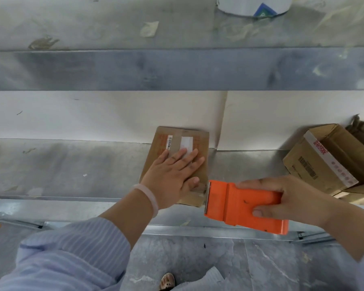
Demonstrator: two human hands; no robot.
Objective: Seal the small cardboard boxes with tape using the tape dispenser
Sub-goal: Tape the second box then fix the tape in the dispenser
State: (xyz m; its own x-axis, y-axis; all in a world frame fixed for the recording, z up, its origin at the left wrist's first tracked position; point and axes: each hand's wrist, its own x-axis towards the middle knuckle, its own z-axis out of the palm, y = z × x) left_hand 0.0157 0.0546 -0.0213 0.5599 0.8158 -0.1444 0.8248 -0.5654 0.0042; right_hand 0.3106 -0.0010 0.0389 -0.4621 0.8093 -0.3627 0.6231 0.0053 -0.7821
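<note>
A small flat cardboard box (200, 143) lies on the metal bench, with a barcode sticker and a strip of tape along its top. My left hand (172, 175) presses flat on the box with straight fingers. My right hand (290, 198) grips an orange tape dispenser (244, 206), fingers over its top and thumb on its near side. The dispenser's blade end touches the box's near right corner.
The metal bench (72, 169) has its front edge close to me, and white sheet material (93, 116) lies behind the box. More cardboard boxes (332, 158) are piled at the right. A white container (252, 5) stands on the far shelf. The floor and a sandalled foot (167, 281) show below.
</note>
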